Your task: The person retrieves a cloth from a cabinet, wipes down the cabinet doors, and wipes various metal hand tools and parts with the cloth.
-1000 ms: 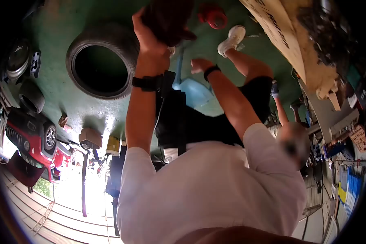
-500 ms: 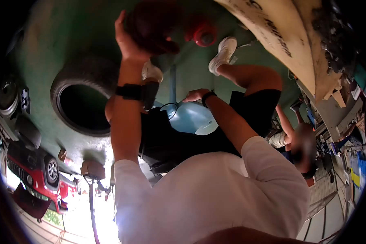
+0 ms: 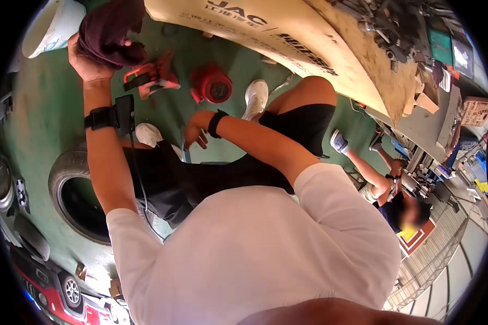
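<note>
My left hand is closed around a bunched dark maroon cloth, held up at the top left, next to a white bucket. Part of the fingers is hidden behind the cloth. Over my lap, my right hand hangs with its fingers apart and holds nothing I can see; it is slightly blurred. Below the cloth, a red and black tool, its kind unclear, lies on the green floor. To its right stands a round red object with a dark centre.
A tyre lies on the floor at my left. Ahead runs a large cardboard sheet with printed letters, metal parts behind it. Another person is at the right. A red car stands at the lower left.
The view has shifted, bringing the bucket and red tool into sight. My left hand still holds the cloth, now beside the bucket. My right hand's fingers have dropped and spread.
</note>
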{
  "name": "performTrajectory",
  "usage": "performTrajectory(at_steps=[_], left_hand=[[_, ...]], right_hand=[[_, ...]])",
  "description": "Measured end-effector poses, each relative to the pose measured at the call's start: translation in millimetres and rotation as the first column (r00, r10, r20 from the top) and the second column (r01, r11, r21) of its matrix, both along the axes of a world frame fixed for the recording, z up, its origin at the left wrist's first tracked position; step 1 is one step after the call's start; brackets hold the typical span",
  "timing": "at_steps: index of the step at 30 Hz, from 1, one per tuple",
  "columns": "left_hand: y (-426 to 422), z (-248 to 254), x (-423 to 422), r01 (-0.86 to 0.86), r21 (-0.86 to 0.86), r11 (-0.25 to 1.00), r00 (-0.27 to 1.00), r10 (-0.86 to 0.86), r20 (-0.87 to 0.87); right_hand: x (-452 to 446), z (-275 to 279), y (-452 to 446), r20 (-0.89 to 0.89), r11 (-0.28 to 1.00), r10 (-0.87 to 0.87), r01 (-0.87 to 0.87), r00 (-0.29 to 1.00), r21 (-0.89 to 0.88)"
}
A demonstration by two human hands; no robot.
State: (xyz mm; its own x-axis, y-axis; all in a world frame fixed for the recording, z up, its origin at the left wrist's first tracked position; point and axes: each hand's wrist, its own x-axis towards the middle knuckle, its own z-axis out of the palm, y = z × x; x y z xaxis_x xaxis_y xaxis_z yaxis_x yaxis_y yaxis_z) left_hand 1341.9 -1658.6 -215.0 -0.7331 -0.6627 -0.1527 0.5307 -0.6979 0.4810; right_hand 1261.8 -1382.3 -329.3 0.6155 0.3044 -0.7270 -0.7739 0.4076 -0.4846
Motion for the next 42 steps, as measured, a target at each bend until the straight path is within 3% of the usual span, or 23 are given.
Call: performTrajectory(at_steps=[1,3,4,7,8,9,11,13,15,17,21,23,28,30,31,32,33,35,37,39,40,41,42], left_hand=[[0,5,-5,0.098,-0.060,0.993,0.973,-0.109,-0.205],[4,7,-14,-0.031,-0.088,0.996,0.987,0.016,-0.158],[8,8,-15,-0.054,-0.054,0.997,0.996,0.050,-0.071],[22,29,-22,-0.203,-0.039,0.978,0.944,0.206,0.256],[32,54,-32,-0.242,-0.018,0.970,0.950,0.241,0.199],[41,72,-41,-0.260,0.022,0.965,0.954,0.254,0.160],[47,63,-31,-0.226,0.031,0.974,0.966,0.220,0.135],[49,65,-30,-0.178,0.046,0.983,0.978,0.171,0.123],[58,71,-32,-0.181,0.042,0.983,0.981,0.178,0.075],[59,76,-32,-0.114,0.032,0.993,0.993,0.114,0.009],[68,78,-23,-0.077,-0.016,0.997,0.997,0.077,-0.009],[74,89,-16,-0.098,-0.009,0.995,0.991,0.097,-0.095],[74,95,15,-0.146,0.000,0.989,0.985,0.146,-0.094],[69,108,35,-0.149,-0.023,0.989,0.980,0.144,-0.139],[70,117,40,-0.220,0.014,0.975,0.972,0.221,-0.085],[63,117,47,-0.182,0.008,0.983,0.972,0.181,-0.148],[62,112,52,-0.138,-0.001,0.990,0.969,0.134,-0.208],[68,111,58,-0.179,0.025,0.984,0.954,0.180,-0.239],[68,118,57,-0.181,0.024,0.983,0.951,0.181,-0.250],[76,125,54,-0.100,0.008,0.995,0.987,0.101,-0.124],[71,110,56,0.035,-0.162,0.986,0.978,-0.067,-0.200],[76,112,50,-0.049,-0.094,0.994,0.992,0.038,-0.117],[77,107,49,-0.030,-0.124,0.992,0.990,0.012,-0.143]], right_hand=[[-9,16,-16,-0.054,0.994,0.014,-0.020,0.998,-0.104],[-32,64,-49,-0.132,0.970,0.033,-0.063,0.991,-0.233],[-45,102,-56,-0.140,0.904,-0.040,-0.024,0.989,-0.426],[-83,194,-47,0.007,0.477,-0.099,0.053,0.995,-0.878],[-100,238,-41,-0.022,0.292,-0.172,0.029,0.985,-0.956],[-112,285,-32,-0.010,0.111,-0.249,0.018,0.968,-0.994],[-134,346,-30,-0.029,0.057,-0.490,-0.001,0.871,-0.998],[-168,361,-13,0.210,-0.370,-0.671,-0.075,0.711,-0.926],[-208,368,-8,0.284,-0.636,-0.668,-0.331,0.688,-0.697],[-237,376,-7,0.244,-0.532,-0.784,-0.415,0.571,-0.739],[-289,360,-29,0.128,-0.488,-0.769,-0.445,0.627,-0.751],[-297,360,-49,-0.129,-0.323,-0.782,-0.574,0.609,-0.752],[-317,370,-95,-0.438,-0.151,-0.576,-0.616,0.691,-0.773],[-324,380,-108,-0.414,-0.113,-0.460,-0.514,0.786,-0.850],[-324,379,-103,-0.302,-0.122,-0.582,-0.449,0.755,-0.885],[-329,379,-107,-0.389,-0.018,-0.640,-0.519,0.662,-0.855],[-334,376,-106,-0.383,-0.074,-0.640,-0.550,0.666,-0.832],[-322,391,-105,-0.403,-0.349,-0.542,-0.634,0.737,-0.690],[-317,410,-98,-0.145,-0.474,-0.652,-0.550,0.744,-0.687],[-312,436,-86,0.051,-0.509,-0.768,-0.560,0.638,-0.653],[-300,451,-75,0.216,-0.571,-0.770,-0.496,0.601,-0.655],[-283,462,-64,0.379,-0.638,-0.747,-0.430,0.546,-0.639],[-269,469,-54,0.563,-0.741,-0.644,-0.239,0.518,-0.627]])
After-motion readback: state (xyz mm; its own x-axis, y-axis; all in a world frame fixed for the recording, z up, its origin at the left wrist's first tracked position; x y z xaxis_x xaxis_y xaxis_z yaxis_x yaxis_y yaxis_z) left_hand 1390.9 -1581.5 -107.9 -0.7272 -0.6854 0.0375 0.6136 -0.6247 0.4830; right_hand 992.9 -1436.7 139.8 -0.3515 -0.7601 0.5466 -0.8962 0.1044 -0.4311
